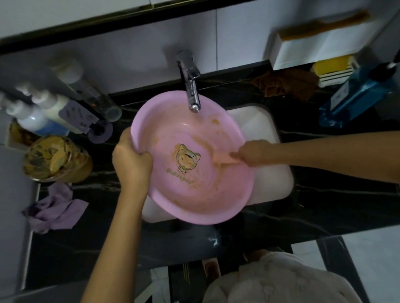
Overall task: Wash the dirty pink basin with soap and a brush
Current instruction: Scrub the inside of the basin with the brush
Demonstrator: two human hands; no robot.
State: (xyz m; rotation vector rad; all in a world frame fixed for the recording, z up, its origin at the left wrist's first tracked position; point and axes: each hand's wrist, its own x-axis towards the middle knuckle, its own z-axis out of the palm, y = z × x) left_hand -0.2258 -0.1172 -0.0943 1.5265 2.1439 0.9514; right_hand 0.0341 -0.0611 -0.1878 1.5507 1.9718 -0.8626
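left fingers (144, 156) gripping basin (192, 197), right fingers (238, 156) gripping brush (224, 160)

The scene is being dimly lit; edges are being bent by wide-angle distortion, and the far-left bottles (46, 106) are being smeared by blur.

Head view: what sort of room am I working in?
Probably a bathroom vanity: a white sink set in a dark marbled counter under a chrome tap, pump bottles on the left, and a comb on the wall shelf.
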